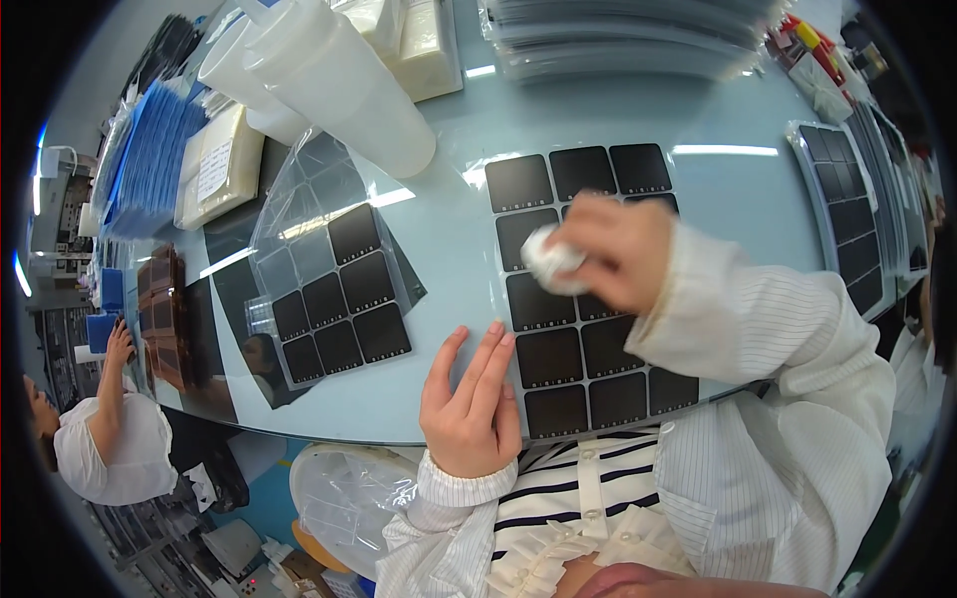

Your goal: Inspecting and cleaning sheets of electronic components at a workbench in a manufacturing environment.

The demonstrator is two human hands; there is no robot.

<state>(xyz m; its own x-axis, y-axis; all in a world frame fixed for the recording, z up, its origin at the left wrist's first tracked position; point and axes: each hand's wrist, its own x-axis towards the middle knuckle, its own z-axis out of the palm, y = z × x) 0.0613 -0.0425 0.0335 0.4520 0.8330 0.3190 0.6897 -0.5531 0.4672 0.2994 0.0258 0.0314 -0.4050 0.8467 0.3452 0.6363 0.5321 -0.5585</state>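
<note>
A clear tray-like sheet with rows of dark rounded-square panels (550,358) lies on the glass-topped table in front of me. My right hand (626,249), slightly blurred, pinches a crumpled white wad, perhaps cloth or tissue (551,261), against or just above the upper panels. Beside the sheet's left edge, my left hand (471,409) rests with fingers stretched out, fingertips at the edge. Farther left lies a second clear sheet (309,199), where only some pockets hold dark panels (324,301); other pockets are see-through.
Two tall translucent white bottles (344,90) stand at the back left, near blue-edged stacks (155,159). A pile of clear sheets (628,35) sits at the back, more panel sheets (842,199) at the right. A lined bin (349,498) is below the edge; another person (115,439) works at left.
</note>
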